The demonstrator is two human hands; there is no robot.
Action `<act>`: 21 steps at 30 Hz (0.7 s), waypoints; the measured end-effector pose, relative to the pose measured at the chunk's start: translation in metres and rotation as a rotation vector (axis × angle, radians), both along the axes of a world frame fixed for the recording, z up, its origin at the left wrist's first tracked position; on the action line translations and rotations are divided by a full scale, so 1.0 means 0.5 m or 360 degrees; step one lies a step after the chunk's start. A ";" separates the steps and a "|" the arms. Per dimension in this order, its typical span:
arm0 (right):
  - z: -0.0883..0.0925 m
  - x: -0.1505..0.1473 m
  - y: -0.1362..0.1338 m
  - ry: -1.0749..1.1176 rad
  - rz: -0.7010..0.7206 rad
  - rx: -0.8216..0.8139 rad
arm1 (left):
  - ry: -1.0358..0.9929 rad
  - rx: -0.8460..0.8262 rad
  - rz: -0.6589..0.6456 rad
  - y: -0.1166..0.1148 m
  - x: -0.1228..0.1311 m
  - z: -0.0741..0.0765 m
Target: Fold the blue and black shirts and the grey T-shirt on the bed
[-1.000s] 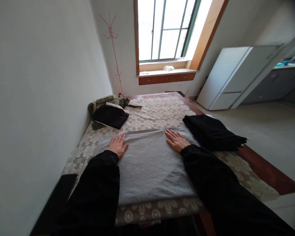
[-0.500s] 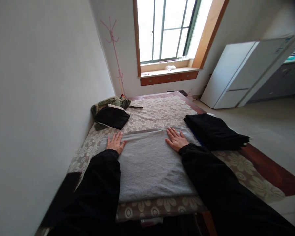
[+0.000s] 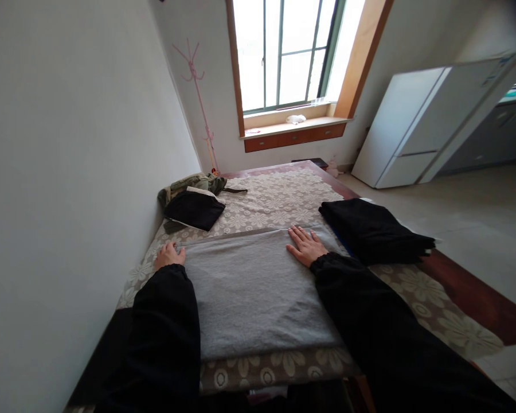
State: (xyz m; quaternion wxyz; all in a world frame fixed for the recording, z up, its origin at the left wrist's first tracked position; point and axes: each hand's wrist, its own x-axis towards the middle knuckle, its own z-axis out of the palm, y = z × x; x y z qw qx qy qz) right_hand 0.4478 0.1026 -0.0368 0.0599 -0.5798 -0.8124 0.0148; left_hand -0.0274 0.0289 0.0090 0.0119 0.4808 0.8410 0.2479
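Observation:
A grey piece of cloth (image 3: 258,292), folded into a broad rectangle, lies flat on the patterned tablecloth in front of me. My right hand (image 3: 307,246) rests palm down near its far right corner, fingers stretched out. At the far left corner is my left hand (image 3: 169,255), its fingers slightly bent and the thumb apart; the fingertips are partly hidden, and no cloth shows pinched in them. Small wrinkles run across the grey cloth's right half.
A stack of folded black clothes (image 3: 372,232) lies at the table's right side. Black folded cloth (image 3: 194,210) and an olive-green garment (image 3: 189,184) sit by the left wall. Beyond are a pink coat stand (image 3: 201,103), a window and a white refrigerator (image 3: 413,126).
My left hand has slid left across the grey cloth to its left edge, its fingers now more bent. The right hand stays nearly in place. The view has shifted slightly.

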 end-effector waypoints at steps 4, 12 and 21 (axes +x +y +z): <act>-0.002 0.001 0.001 0.0016 0.0004 0.0024 | -0.0185 0.0096 -0.0128 0.006 -0.003 0.028; -0.009 0.007 0.007 0.0019 0.0025 0.0058 | -0.1363 -0.0519 -0.1531 -0.039 0.090 0.083; -0.017 0.012 0.011 0.0030 0.0028 0.0087 | -0.0179 -0.0203 -0.1008 -0.019 0.139 0.012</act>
